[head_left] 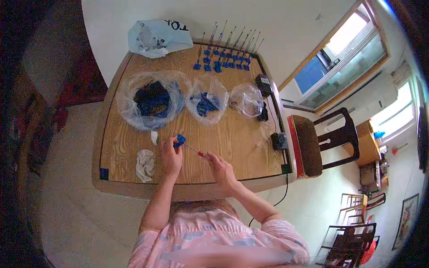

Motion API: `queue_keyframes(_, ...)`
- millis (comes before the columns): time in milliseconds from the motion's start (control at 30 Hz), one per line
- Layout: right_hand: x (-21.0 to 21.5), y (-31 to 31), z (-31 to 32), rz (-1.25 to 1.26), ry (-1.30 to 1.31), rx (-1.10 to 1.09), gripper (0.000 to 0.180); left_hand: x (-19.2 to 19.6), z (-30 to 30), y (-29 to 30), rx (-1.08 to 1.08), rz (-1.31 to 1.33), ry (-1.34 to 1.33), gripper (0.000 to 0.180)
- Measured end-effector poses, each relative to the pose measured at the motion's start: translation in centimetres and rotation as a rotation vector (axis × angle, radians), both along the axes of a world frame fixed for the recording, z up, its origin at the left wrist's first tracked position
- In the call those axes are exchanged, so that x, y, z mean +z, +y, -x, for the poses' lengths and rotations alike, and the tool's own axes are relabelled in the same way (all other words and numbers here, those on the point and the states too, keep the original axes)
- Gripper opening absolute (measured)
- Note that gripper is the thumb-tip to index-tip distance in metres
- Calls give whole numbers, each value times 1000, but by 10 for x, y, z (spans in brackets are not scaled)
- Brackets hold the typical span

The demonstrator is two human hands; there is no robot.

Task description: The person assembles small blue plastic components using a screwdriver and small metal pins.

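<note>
My left hand (pixel 171 157) pinches a small blue plastic piece (pixel 179 140) above the wooden table (pixel 241 147). A thin metal rod with a red end (pixel 195 150) runs from that blue piece to my right hand (pixel 220 168), which grips the red end. Both hands hover near the table's front middle. Beyond them lie three clear plastic bags: a large one with dark blue parts (pixel 152 100), a middle one with blue parts (pixel 206 103), and a nearly empty one (pixel 246 99). At the far edge lies a row of several finished rods with blue ends (pixel 228 56).
A crumpled white tissue (pixel 145 164) and a small white scrap (pixel 154 137) lie left of my hands. A light blue plastic bag (pixel 156 38) sits at the far left corner. Black devices and a cable (pixel 268 107) line the right edge. A wooden chair (pixel 321 143) stands to the right.
</note>
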State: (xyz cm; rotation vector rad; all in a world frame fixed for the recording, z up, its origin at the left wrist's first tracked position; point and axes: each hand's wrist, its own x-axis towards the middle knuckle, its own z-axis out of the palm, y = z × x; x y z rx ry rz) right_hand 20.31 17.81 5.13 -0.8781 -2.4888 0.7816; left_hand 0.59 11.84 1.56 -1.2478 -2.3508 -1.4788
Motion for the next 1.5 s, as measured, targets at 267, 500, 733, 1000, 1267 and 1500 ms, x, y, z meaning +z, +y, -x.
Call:
queue_keyframes(267, -8, 0, 7, 130, -112, -127, 29, -2, -1, 3, -18, -48, 18, 32)
queue_keyframes(500, -10, 3, 14, 203, -82, -114, 32, -5, 0, 4, -29, -32, -31, 32)
queue_keyframes(733, -6, 3, 18, 127, -104, -126, 29, -23, 3, 6, -38, -127, -61, 33)
queue_keyframes(1000, -2, 2, 16, 230, -91, -165, 25, -19, 1, 6, -39, -85, -93, 36)
queue_keyframes(1267, -3, 4, 14, 108, -201, -102, 27, -26, 6, 7, -53, -83, -49, 34)
queue_keyframes(1500, -7, 8, 10, 154, -118, -105, 38, 17, -4, 1, -20, -43, -83, 36)
